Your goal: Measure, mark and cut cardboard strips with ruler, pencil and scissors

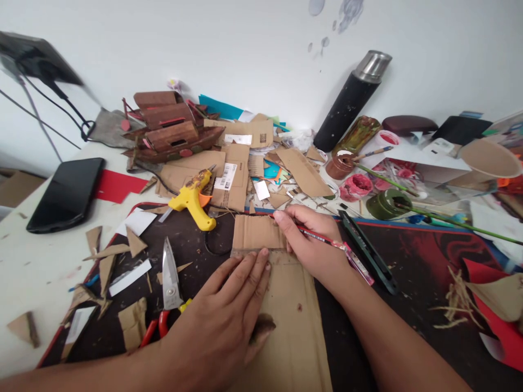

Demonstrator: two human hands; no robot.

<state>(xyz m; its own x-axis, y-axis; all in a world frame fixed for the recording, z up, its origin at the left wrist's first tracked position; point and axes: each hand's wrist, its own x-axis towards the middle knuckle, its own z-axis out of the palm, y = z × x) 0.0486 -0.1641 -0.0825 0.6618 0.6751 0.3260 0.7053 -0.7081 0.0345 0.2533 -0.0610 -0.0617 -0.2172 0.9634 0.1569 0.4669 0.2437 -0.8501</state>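
My left hand (229, 310) lies flat, fingers stretched out, pressing a clear ruler (253, 252) onto a long cardboard sheet (292, 326) on the dark mat (417, 261). My right hand (310, 237) is closed on a red pencil (327, 239), its tip at the ruler's edge on the cardboard. The pencil's far end points right, past my wrist.
Scissors (169, 283) with red handles lie left of my left hand. A yellow glue gun (194, 198), a black phone (67, 193), a cardboard model boat (171, 133), a black flask (351, 100), paint pots (355, 185), a dark green cutter (368, 253) and several cardboard scraps surround the mat.
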